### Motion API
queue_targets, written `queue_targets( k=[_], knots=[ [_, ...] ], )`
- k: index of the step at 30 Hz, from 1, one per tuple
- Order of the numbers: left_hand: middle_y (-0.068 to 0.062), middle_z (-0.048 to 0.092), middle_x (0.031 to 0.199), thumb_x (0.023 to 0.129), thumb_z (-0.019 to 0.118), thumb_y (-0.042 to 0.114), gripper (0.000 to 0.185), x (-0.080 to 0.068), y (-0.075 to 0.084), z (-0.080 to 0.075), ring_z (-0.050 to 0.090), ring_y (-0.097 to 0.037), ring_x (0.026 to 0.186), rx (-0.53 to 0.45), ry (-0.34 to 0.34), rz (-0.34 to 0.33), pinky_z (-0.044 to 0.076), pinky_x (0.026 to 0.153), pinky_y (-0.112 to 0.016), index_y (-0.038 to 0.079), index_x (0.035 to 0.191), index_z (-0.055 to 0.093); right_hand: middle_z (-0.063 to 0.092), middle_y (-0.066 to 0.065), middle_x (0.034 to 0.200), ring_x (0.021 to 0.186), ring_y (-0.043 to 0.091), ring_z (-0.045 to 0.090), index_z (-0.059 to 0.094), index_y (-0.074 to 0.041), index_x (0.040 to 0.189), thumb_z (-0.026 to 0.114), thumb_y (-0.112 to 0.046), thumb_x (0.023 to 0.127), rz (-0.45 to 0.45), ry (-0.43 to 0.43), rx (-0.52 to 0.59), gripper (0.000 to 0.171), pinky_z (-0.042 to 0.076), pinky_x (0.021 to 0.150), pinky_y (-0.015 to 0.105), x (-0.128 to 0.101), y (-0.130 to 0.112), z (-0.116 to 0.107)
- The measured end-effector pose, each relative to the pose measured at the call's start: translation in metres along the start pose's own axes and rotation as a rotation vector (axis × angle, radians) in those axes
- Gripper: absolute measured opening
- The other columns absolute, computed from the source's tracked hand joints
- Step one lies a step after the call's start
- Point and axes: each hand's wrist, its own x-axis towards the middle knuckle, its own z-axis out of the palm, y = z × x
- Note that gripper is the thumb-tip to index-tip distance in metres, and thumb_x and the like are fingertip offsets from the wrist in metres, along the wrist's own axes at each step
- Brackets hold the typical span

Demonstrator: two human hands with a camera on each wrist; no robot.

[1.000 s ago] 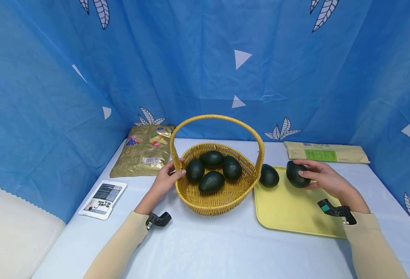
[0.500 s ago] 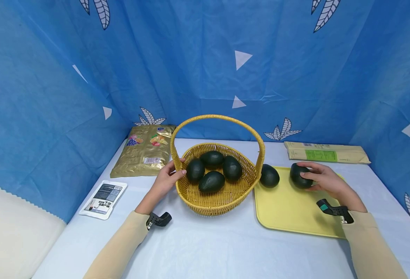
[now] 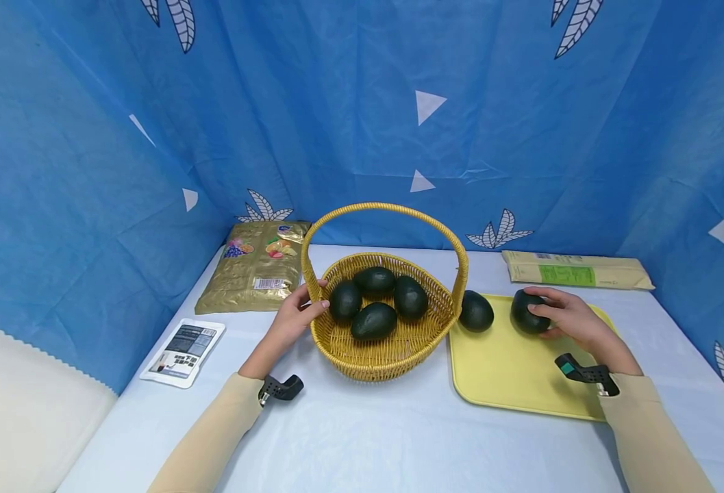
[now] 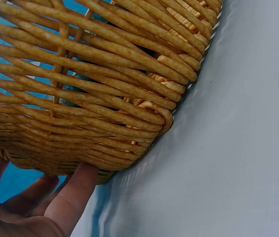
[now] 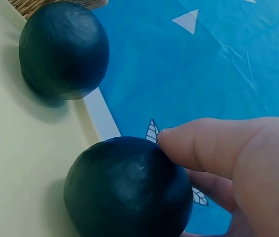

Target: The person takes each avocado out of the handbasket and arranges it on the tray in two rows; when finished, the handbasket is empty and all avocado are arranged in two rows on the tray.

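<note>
Over the far part of the tray point(image 3: 503, 383), our right hand point(image 3: 574, 320) grips an avocado point(image 3: 525, 312) between thumb and fingers; whether its underside bears on the tray, we cannot tell. Our left hand point(image 3: 289, 324) holds the side of the basket point(image 3: 374, 359) by the foot of its handle point(image 3: 377, 206), and the left wrist view shows fingertips against the weave. Four avocados point(image 3: 374, 322) lie inside, while another avocado point(image 3: 476, 312) sits on the tray, just beside the basket and apart from the one we grip.

We judge the step to be moving single fruit between tray and basket, with the basket steadied. Whether we are setting down or picking up, the pose does not settle. Setting down would call for lowering onto the tray and parting our fingers gently, so nothing rolls; picking up, for a firm hold and a lift clear of the neighbour.
</note>
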Motion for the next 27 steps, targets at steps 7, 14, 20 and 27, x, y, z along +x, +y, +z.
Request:
queue_targets(
  k=[7,14,20,27],
  knots=[
    [-0.023,0.055,0.147,0.098,0.065,0.016,0.049,-0.0006,0.0008,0.0005,0.056,-0.041,0.133,-0.006,-0.001,0.000,0.052,0.102,-0.039,0.009,0.145,0.053,0.014,0.039,0.161,0.137,0.059,0.035,0.024,0.005,0.157,0.050,-0.027,0.108,0.000,-0.003,0.030,0.064,0.062,0.079,0.037,0.0014,0.0015,-0.0015],
    [-0.022,0.055,0.147,0.098,0.066,0.016,0.048,0.0002,0.0000,0.0013,0.056,-0.039,0.134,-0.001,0.003,-0.007,0.051,0.105,-0.045,0.010,0.144,0.054,0.012,0.040,0.162,0.139,0.060,0.033,0.019,0.005,0.159,0.048,-0.027,0.109,0.007,-0.009,0.034,0.066,0.062,0.080,0.037,0.0000,0.0009,-0.0029],
    [-0.023,0.054,0.147,0.098,0.065,0.016,0.048,-0.0007,0.0009,0.0013,0.056,-0.040,0.133,-0.008,-0.002,-0.007,0.052,0.102,-0.039,0.010,0.145,0.053,0.009,0.040,0.162,0.141,0.063,0.028,0.015,0.005,0.159,0.046,-0.027,0.109,0.012,-0.009,0.031,0.067,0.062,0.084,0.044,0.0005,0.0005,-0.0039],
    [-0.023,0.054,0.148,0.099,0.064,0.016,0.048,-0.0010,0.0018,0.0002,0.056,-0.041,0.134,-0.002,-0.008,0.002,0.052,0.102,-0.040,0.009,0.145,0.052,0.011,0.041,0.161,0.140,0.064,0.029,0.014,0.006,0.159,0.044,-0.028,0.110,0.013,-0.002,0.024,0.068,0.061,0.086,0.051,-0.0004,0.0001,-0.0065]
  ],
)
